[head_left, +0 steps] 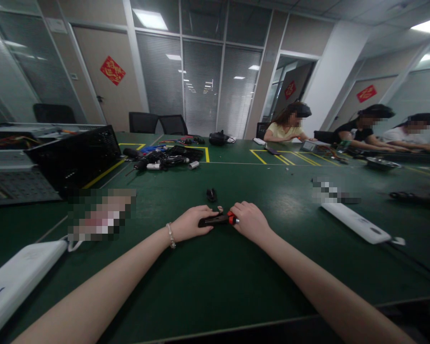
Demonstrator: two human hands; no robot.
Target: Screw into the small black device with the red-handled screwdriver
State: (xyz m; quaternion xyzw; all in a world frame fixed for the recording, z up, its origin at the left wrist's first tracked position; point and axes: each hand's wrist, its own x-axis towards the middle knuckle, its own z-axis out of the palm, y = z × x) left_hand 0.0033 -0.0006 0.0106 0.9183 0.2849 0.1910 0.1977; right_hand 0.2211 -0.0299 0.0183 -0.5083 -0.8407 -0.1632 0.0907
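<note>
Near the middle of the green table (208, 291), both my hands meet at a slim black tool with red parts (217, 220); its exact kind is unclear. My left hand (192, 224), with a beaded bracelet (170, 235) at its wrist, pinches the black end between thumb and fingers. The red end is gripped by my right hand (250, 219), whose fingers curl over it and partly hide it. A small pale piece shows by my left thumb. Just beyond my hands lies a small black coiled item (211, 194).
An opened computer case (17, 177) stands at left. Beyond lies a heap of cables and tools (168, 157). White power banks lie at left (25, 272) and right (358, 222), beside blurred-out items. Several people (286, 129) work at the far right.
</note>
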